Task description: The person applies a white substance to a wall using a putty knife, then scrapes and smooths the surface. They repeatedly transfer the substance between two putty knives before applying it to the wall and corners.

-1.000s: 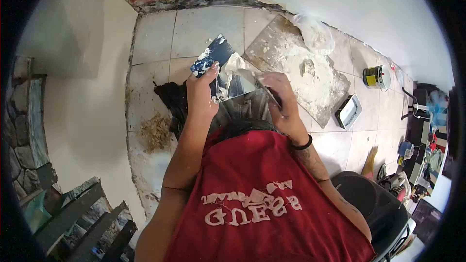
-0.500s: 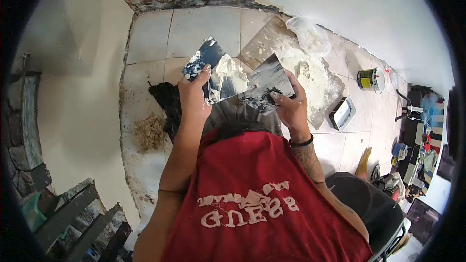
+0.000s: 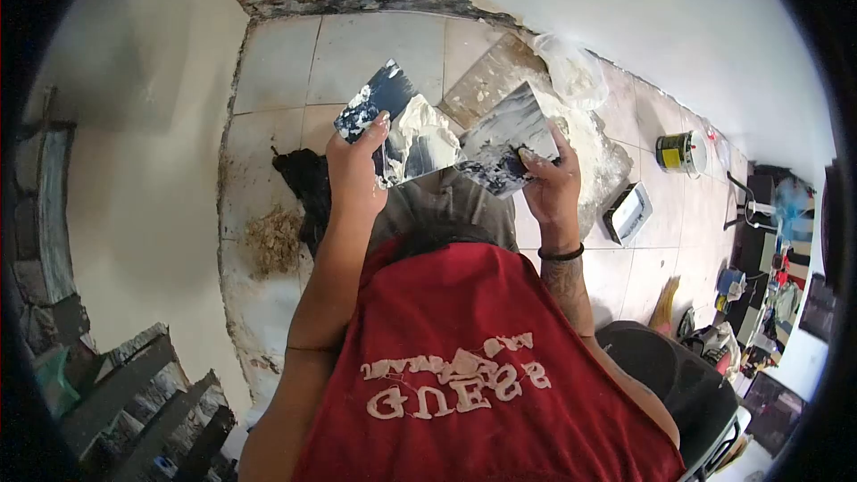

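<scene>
Putty loads the blade clamped in the left hand; right hand grips a scraper; tin nearby.

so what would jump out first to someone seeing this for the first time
The two hands at the centre: the left hand grips a dark blade heaped with white paste, and the right hand holds a second smeared blade beside it. Below them, a red shirt fills the lower frame. Behind the hands, a paste-covered board lies on the tiled floor.
</scene>
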Tool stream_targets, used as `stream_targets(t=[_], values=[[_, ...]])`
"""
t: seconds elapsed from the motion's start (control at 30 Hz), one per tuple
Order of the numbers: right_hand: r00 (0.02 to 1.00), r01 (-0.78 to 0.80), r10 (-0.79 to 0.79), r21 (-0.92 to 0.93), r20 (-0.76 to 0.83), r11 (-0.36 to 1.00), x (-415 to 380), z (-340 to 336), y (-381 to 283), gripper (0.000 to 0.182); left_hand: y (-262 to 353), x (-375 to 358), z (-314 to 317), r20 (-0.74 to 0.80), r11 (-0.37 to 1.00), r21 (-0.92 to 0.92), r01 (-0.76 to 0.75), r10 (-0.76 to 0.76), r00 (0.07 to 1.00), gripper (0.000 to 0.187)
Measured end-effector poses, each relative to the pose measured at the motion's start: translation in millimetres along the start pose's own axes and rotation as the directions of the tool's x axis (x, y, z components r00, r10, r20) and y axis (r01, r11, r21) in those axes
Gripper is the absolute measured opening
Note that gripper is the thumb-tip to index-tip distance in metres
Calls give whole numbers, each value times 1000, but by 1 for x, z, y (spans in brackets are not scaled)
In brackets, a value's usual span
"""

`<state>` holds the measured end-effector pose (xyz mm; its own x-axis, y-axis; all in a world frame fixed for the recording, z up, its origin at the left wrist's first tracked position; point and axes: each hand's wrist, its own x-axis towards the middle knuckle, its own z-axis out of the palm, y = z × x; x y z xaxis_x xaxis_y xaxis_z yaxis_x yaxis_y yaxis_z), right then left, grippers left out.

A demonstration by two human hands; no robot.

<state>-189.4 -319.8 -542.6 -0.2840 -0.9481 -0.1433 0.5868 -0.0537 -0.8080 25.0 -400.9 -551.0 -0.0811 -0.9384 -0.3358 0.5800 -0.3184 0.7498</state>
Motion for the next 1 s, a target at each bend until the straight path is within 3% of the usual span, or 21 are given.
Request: stream_targets(t=[0.13, 0.23, 0.27, 0.4, 0.5, 0.6, 0.7, 0.8, 0.83, 0.87, 0.9, 0.97, 1.0], values=[[1000, -4, 5, -80, 18, 997, -4, 14, 5, 49, -8, 0, 5, -16, 999, 27, -36, 36, 999, 20], [993, 74, -23, -446, 118, 892, -9, 10, 9, 44, -8, -2, 13, -46, 997, 9, -82, 82, 996, 20], [917, 397, -249, -652, 312, 645, -8, 14, 15, 41, -9, -1, 10, -61, 996, 35, -87, 89, 994, 20], [803, 588, -271, -628, 531, 510, -8, 22, 17, 47, -12, 2, 6, -58, 998, 17, -68, 69, 996, 20], [829, 544, -171, -695, 533, 470, -7, 19, 15, 50, -15, 5, 3, -71, 999, -4, -49, 49, 996, 21], [826, 553, -170, -715, 537, 428, -5, 15, 19, 51, -15, 6, 2, -75, 999, -38, -24, 21, 997, 21], [820, 559, -17, -796, 571, 233, -3, -4, 31, 52, -6, 4, 8, -33, 992, -126, -8, 4, 999, 20], [868, 485, -95, -791, 487, 373, 3, -20, 37, 53, -3, 6, 8, -16, 988, -156, -20, 17, 1000, 20], [953, 275, -29, -823, 301, 496, 7, -25, 32, 52, -1, 5, 7, 0, 991, -134, -27, 28, 1000, 20], [984, 112, -29, -484, 175, 868, 7, -32, 23, 52, 4, 4, 8, 14, 993, -110, -34, 36, 999, 20], [998, -41, 41, 8, 56, 999, 4, -23, 7, 52, 6, 3, 8, 28, 996, -82, -37, 39, 999, 20], [989, 51, -78, 205, 123, 977, 9, -11, -16, 54, 6, 4, 6, 2, 999, -43, -30, 30, 1000, 20], [998, -10, -13, 333, 67, 943, 11, -27, -11, 53, 5, 5, 6, -6, 999, -35, -25, 25, 1000, 20]])
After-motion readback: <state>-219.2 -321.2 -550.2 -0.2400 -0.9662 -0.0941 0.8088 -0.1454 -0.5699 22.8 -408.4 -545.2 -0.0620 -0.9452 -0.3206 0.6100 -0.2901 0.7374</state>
